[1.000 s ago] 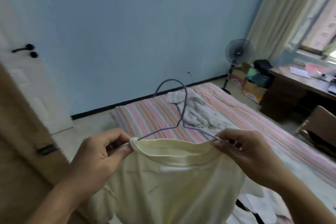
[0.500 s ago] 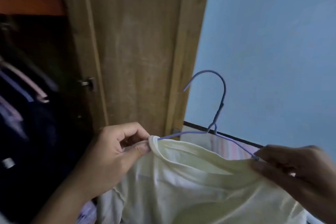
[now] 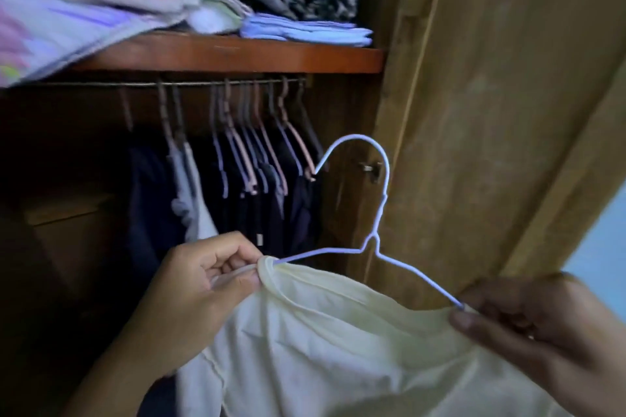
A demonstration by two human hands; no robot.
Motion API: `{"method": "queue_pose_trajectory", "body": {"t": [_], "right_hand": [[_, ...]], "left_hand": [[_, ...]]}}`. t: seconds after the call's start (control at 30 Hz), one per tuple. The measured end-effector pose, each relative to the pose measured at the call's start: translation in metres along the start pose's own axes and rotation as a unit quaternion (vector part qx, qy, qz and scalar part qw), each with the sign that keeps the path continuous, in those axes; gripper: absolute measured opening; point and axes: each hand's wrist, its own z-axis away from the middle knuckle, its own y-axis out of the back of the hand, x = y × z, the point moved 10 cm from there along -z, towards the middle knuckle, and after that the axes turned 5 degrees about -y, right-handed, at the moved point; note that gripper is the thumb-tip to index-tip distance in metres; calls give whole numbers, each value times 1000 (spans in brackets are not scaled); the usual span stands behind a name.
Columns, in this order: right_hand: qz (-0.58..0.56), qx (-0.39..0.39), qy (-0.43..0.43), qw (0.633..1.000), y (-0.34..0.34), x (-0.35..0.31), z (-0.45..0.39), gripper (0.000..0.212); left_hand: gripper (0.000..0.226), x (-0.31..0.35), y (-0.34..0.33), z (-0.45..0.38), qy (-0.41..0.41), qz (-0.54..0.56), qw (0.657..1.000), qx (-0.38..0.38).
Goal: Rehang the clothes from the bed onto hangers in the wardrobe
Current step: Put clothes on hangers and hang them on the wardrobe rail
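— What's the biggest thing in front of the person?

— The wardrobe [image 3: 474,112], door open. A shelf [image 3: 230,54] near the top carries folded linen [image 3: 305,32], and under it a rail [image 3: 169,83] is crowded with hangers and dark clothes [image 3: 244,186].

— And the garment being dealt with?

— A pale yellow shirt [image 3: 338,349], held up in front of the opening, below and to the right of the hung clothes. Its neck is stretched over a thin lilac hanger [image 3: 382,213], whose hook stands upright near the right end of the rail, well below it and not yet on it.

— How is it held?

— The left hand [image 3: 200,284] pinches the collar and the hanger's left arm between thumb and curled fingers. The right hand [image 3: 542,325] pinches the other end of the collar, where the wire disappears into the cloth.

— So how far along?

— I'd judge this shirt is nearly done: it's on the hanger and only needs hooking onto the rail. Whether more clothes wait on the bed can't be told from here.
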Motion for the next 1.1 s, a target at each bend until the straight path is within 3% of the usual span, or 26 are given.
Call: {"method": "queue_pose_trajectory", "body": {"t": [0.13, 0.27, 0.4, 0.53, 0.7, 0.87, 0.9, 1.1], "right_hand": [[-41, -38, 89, 994, -41, -43, -30, 36], [-92, -83, 174, 977, -85, -92, -53, 39], [-208, -155, 200, 945, -126, -136, -76, 35], [-345, -209, 153, 902, -170, -172, -104, 35], [-409, -175, 143, 884, -214, -211, -149, 37], [-420, -115, 140, 889, -254, -242, -191, 38], [-417, -105, 142, 891, -259, -248, -198, 39], [-393, -39, 152, 906, -264, -282, -248, 50]], "left_hand": [[22, -11, 63, 23, 24, -47, 997, 57], [13, -31, 115, 41, 56, -77, 989, 116], [15, -48, 160, 51, 83, -92, 979, 163], [16, -75, 201, 55, 111, -135, 960, 219], [7, -127, 235, 48, 139, -165, 934, 285], [32, -156, 249, 53, 195, -137, 913, 330], [29, -160, 249, 56, 211, -127, 908, 338], [21, -150, 242, 62, 240, -127, 907, 321]]}}
